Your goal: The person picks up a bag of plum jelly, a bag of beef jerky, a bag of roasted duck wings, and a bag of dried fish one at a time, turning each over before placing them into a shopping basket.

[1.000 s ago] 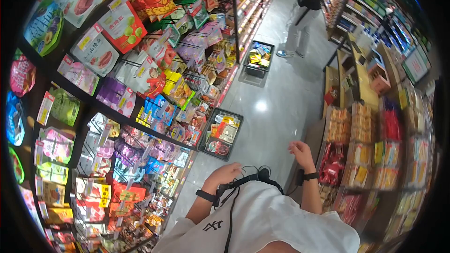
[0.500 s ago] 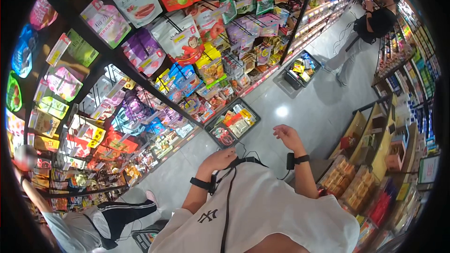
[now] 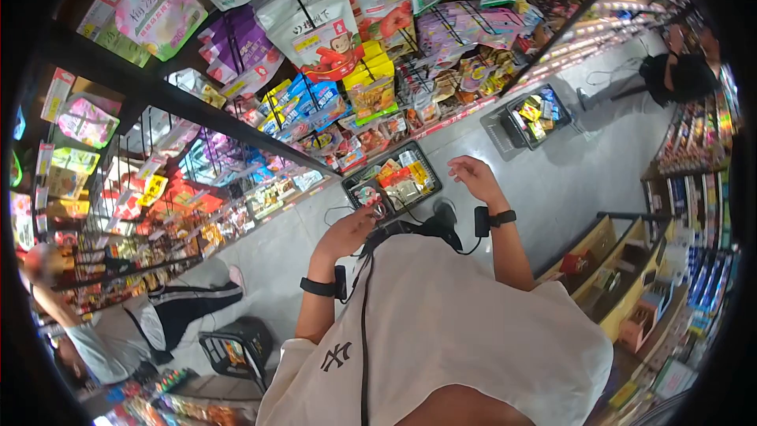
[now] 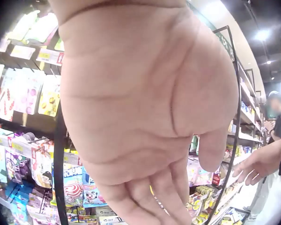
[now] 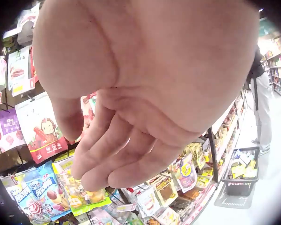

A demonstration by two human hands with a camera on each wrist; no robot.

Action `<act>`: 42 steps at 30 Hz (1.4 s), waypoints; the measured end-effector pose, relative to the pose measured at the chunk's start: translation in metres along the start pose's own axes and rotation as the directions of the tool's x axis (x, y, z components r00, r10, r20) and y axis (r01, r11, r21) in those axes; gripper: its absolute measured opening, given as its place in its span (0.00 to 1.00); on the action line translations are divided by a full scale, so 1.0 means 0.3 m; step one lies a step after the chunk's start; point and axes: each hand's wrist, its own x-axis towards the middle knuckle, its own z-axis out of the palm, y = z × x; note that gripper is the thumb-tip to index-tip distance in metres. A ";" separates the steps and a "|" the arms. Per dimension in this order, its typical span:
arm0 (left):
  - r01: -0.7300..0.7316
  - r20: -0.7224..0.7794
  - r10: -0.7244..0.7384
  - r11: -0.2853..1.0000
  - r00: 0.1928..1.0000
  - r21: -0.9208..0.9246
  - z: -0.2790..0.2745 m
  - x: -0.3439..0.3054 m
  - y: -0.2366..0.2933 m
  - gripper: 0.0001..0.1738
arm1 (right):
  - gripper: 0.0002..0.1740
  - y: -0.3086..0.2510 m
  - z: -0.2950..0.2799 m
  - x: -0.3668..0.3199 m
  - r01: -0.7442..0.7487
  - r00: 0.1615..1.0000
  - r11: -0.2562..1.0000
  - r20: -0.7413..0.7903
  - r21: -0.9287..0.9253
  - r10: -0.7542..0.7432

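My left hand (image 3: 345, 236) hangs in front of my body with nothing in it, its fingers loosely extended, overlapping the near end of a dark basket (image 3: 432, 159) in the head view; whether it touches is not shown. That basket stands on the floor and holds snack packs (image 3: 404, 182). To its right my right hand (image 3: 475, 179) is raised, empty, with relaxed, slightly bent fingers. The left wrist view shows the left palm (image 4: 140, 93) before hanging snack bags. In the right wrist view the right palm (image 5: 145, 70) and loosely bent fingers show before more bags.
Racks of hanging bags (image 3: 319, 35) line the left and front. Another filled basket (image 3: 539, 117) stands farther along the aisle, near a person in black (image 3: 680, 75). A person in grey (image 3: 114, 339) reaches towards the left rack beside a dark basket (image 3: 236, 345). Wooden shelving (image 3: 603, 256) is at right.
The head view has turned to the right, and the near basket now lies closer to my body. My left hand has come over its near end. Both hands remain empty.
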 end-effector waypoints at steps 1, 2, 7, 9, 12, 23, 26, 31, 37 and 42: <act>0.027 -0.026 -0.027 1.000 0.999 -0.011 0.018 0.010 0.025 0.26 | 0.12 0.014 -0.025 0.031 -0.004 0.999 1.000 0.039 -0.014 0.005; 0.054 -0.056 -0.056 0.998 0.997 -0.028 0.046 0.019 0.049 0.26 | 0.12 0.027 -0.053 0.059 -0.004 0.997 1.000 0.074 0.016 0.003; 0.150 -0.192 -0.183 0.973 0.964 -0.175 0.278 0.107 0.111 0.26 | 0.11 0.010 -0.175 0.233 0.038 0.960 0.999 0.275 0.032 -0.046; 0.066 -0.208 -0.103 0.982 0.973 -0.176 0.413 0.130 0.137 0.26 | 0.10 0.016 -0.228 0.224 0.125 0.922 0.986 0.380 -0.110 -0.074; 0.007 -0.069 -0.025 0.971 0.997 -0.239 0.534 0.156 0.198 0.25 | 0.09 -0.015 -0.319 0.243 0.139 0.899 0.973 0.435 -0.184 -0.047; 0.410 -0.381 -0.508 0.857 0.772 -0.313 0.634 -0.023 0.301 0.23 | 0.10 0.128 -0.254 0.225 0.064 0.737 0.987 0.674 -0.149 0.054; 0.366 -0.359 -0.477 0.868 0.802 -0.336 0.697 -0.050 0.307 0.21 | 0.11 0.064 -0.206 0.223 0.096 0.709 0.982 0.703 -0.166 0.050; 0.061 -0.519 -0.329 0.882 0.789 -0.467 0.748 -0.108 0.368 0.19 | 0.12 0.044 -0.124 0.132 0.163 0.695 0.974 0.719 -0.155 -0.002; 0.029 -0.589 -0.322 0.892 0.741 -0.451 0.833 -0.267 0.332 0.19 | 0.12 0.059 -0.062 -0.058 0.167 0.636 0.975 0.772 -0.145 0.006; -0.138 -0.665 -0.244 0.873 0.706 -0.467 0.911 -0.342 0.279 0.19 | 0.12 0.111 -0.016 -0.225 0.156 0.622 0.977 0.783 -0.147 0.019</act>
